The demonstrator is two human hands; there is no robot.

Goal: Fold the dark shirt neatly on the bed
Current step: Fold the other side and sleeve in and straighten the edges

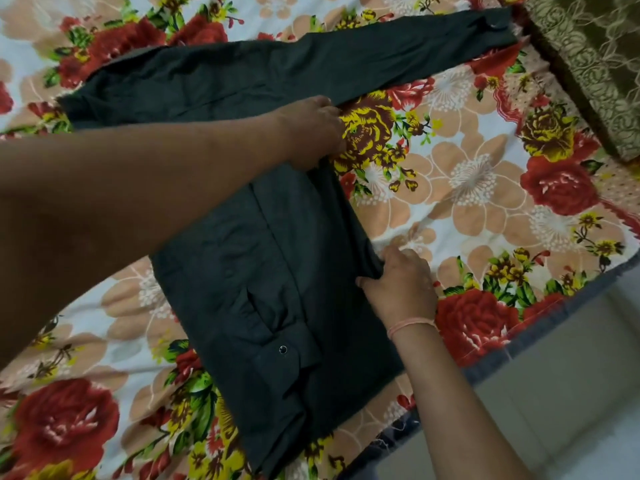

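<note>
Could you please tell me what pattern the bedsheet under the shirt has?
The bedsheet has a floral print: red roses and peach flowers on white, seen in the head view.

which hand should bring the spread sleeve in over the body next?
Left, probably. The left hand already sits at the shirt where the outstretched sleeve begins, so it can reach along it. The right hand is pinching the near side edge and looks better used as an anchor.

The bed (485, 188) has a sheet with big red and yellow flowers, and the dark shirt (263, 289) lies flat on the sheet, its body partly folded near the bed's edge and one long sleeve (398, 60) stretched out farther from that edge.
</note>
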